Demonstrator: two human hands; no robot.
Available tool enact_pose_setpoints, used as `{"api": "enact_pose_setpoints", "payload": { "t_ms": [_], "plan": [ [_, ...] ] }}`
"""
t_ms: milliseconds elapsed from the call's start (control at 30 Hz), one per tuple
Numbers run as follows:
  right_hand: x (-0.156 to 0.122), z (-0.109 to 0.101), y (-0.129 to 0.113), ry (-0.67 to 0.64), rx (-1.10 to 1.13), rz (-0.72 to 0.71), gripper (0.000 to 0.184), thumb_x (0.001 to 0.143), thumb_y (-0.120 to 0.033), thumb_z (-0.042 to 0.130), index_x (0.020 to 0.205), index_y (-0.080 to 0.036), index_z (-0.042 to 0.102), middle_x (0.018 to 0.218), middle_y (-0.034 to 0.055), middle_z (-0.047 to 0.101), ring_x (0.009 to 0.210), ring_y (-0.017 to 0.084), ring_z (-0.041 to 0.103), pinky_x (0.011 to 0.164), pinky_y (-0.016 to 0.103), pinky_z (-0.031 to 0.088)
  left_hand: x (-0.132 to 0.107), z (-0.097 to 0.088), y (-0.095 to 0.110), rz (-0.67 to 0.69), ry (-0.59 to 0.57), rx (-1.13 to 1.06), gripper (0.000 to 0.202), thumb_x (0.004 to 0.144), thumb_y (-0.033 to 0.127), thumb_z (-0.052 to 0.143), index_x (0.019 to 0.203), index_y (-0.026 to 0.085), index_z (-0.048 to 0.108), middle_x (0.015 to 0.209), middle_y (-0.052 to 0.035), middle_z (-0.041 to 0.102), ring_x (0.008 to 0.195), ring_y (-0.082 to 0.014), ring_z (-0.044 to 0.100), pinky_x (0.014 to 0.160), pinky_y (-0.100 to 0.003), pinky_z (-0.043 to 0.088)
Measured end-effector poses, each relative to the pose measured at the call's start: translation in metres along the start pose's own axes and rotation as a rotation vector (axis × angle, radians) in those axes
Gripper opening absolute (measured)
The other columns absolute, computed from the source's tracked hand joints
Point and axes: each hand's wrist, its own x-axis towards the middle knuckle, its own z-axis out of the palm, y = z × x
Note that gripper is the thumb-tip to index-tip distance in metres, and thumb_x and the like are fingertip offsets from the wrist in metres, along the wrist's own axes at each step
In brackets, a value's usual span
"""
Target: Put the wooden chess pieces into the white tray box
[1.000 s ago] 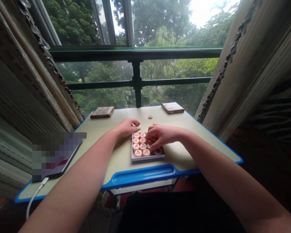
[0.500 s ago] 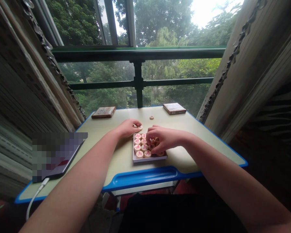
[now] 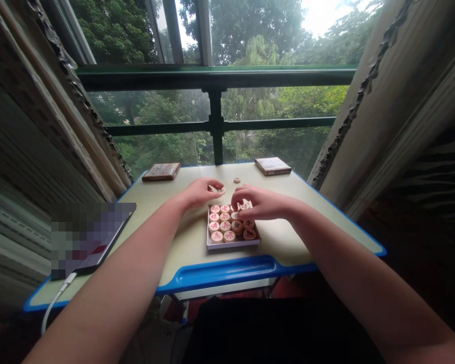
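A shallow white box (image 3: pixel 231 244) sits on the small table (image 3: pixel 167 253), filled with several round wooden chess pieces (image 3: pixel 224 226) marked in red and black. My right hand (image 3: pixel 258 202) hovers over the box's far right corner, fingers curled onto a piece there. My left hand (image 3: pixel 199 192) rests on the table just behind the box's far left corner, pinching one wooden piece (image 3: pixel 221 190) between thumb and fingers. A single loose piece (image 3: pixel 237 180) lies farther back on the tabletop.
Two flat wooden box parts lie at the table's back, one left (image 3: pixel 161 171) and one right (image 3: pixel 272 166). A blurred tablet (image 3: pixel 91 235) with a white cable (image 3: pixel 55 302) lies at the left. A blue pencil groove (image 3: pixel 227 270) edges the front. A window railing stands behind.
My right hand has moved from the box's middle toward its far right corner, uncovering more pieces. My left hand has shifted slightly back with its piece.
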Motion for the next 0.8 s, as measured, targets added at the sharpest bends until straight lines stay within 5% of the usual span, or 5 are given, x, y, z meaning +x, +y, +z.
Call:
{"api": "enact_pose_setpoints", "payload": {
  "t_ms": [133,233,633,800],
  "plan": [
    [0.003,-0.001,0.01,0.378,-0.103,0.063,0.012,0.069,-0.018,0.063,0.081,-0.015,0.061,0.074,0.001,0.052,0.073,0.015,0.047,0.069,0.026,0.036,-0.005,-0.005,0.017,0.03,-0.014,-0.206,0.047,0.061,0.034,0.074,0.102,0.013,0.065,0.096,-0.0098,0.065,0.078,-0.0176,0.058,0.073,-0.034,0.047],
    [0.004,0.0,0.013,0.491,-0.098,0.022,0.021,0.069,-0.024,0.066,0.089,-0.016,0.063,0.075,0.0007,0.052,0.072,0.014,0.046,0.068,0.025,0.036,-0.008,-0.008,0.021,0.021,-0.067,-0.373,0.048,0.058,0.032,0.077,0.1,0.012,0.065,0.094,-0.0098,0.065,0.083,-0.019,0.06,0.078,-0.037,0.047],
    [0.005,0.003,0.011,0.41,0.081,0.073,0.024,0.072,-0.032,0.065,0.089,-0.016,0.068,0.066,-0.0019,0.049,0.061,0.01,0.041,0.058,0.023,0.029,-0.012,-0.012,0.026,0.04,-0.269,-0.543,0.048,0.057,0.021,0.079,0.102,0.015,0.063,0.091,-0.0067,0.066,0.085,-0.0173,0.06,0.083,-0.036,0.045],
    [-0.005,-0.008,0.006,0.134,0.159,0.127,0.032,0.069,-0.037,0.066,0.092,-0.015,0.065,0.067,-0.0036,0.042,0.061,0.01,0.039,0.056,0.023,0.029,-0.013,-0.014,0.026,0.025,-0.308,-0.504,0.051,0.059,0.025,0.077,0.107,0.017,0.062,0.101,-0.0086,0.065,0.094,-0.0199,0.059,0.083,-0.036,0.044]
  ]
}}
